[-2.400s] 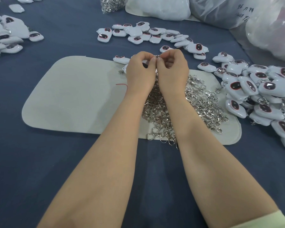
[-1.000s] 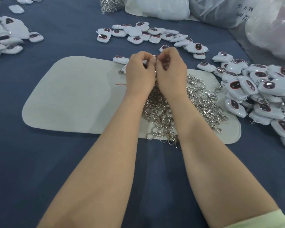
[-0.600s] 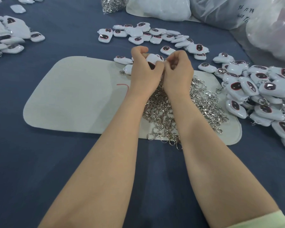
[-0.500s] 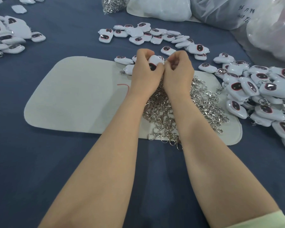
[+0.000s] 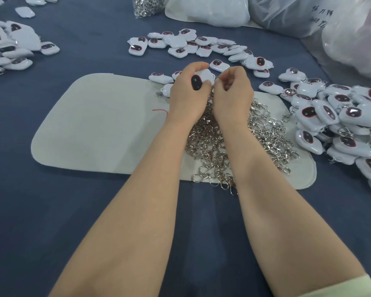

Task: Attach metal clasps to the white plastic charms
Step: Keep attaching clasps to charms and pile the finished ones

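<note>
Here the left hand point(image 5: 187, 97) grips a white charm point(image 5: 202, 78) just beyond the clasp pile point(image 5: 263, 133). The right hand point(image 5: 234, 93) curls at the charm's edge, and I cannot tell what it pinches. Holding the charm steady should ease threading.

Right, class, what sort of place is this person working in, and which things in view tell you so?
Probably a small assembly workbench: a heap of metal clasps on a pale mat, piles of identical white charms around it, and the left hand gripping one charm.

Single head cam looks fwd/down, seemingly close over table point(image 5: 73, 211).
</note>
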The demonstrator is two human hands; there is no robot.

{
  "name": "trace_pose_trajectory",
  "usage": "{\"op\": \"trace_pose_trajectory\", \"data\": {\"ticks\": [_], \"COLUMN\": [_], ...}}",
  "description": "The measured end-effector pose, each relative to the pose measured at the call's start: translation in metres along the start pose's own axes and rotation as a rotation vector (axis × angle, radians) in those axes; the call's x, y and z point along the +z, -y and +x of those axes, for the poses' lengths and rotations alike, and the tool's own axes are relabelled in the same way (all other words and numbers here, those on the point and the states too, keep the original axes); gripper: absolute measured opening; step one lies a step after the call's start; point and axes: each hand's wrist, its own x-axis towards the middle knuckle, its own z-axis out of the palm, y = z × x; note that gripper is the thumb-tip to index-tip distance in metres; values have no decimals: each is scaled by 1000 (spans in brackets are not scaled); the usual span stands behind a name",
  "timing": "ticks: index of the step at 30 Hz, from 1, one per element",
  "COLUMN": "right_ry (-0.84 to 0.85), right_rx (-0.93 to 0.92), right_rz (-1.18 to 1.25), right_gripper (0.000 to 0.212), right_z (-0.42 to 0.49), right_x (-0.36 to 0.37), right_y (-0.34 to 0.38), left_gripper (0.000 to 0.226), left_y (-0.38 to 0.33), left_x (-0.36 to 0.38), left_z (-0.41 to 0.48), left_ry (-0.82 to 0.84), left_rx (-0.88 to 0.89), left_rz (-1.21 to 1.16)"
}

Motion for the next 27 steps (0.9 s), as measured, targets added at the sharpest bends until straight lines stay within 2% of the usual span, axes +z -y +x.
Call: {"op": "trace_pose_trajectory", "data": {"ticks": [14, 27], "right_ry": [-7, 60], "right_rx": [-11, -62], "right_rz": [-22, -84], "right_gripper": [10, 10], "right_z": [-1, -2], "right_x": [1, 1], "right_y": [0, -1], "left_gripper": [36, 36], "left_y": [0, 1], "left_x": [-1, 2], "left_z": [-1, -2], "left_ry": [-16, -24], "left_rx": [9, -4], "left_rz": [41, 47]}}
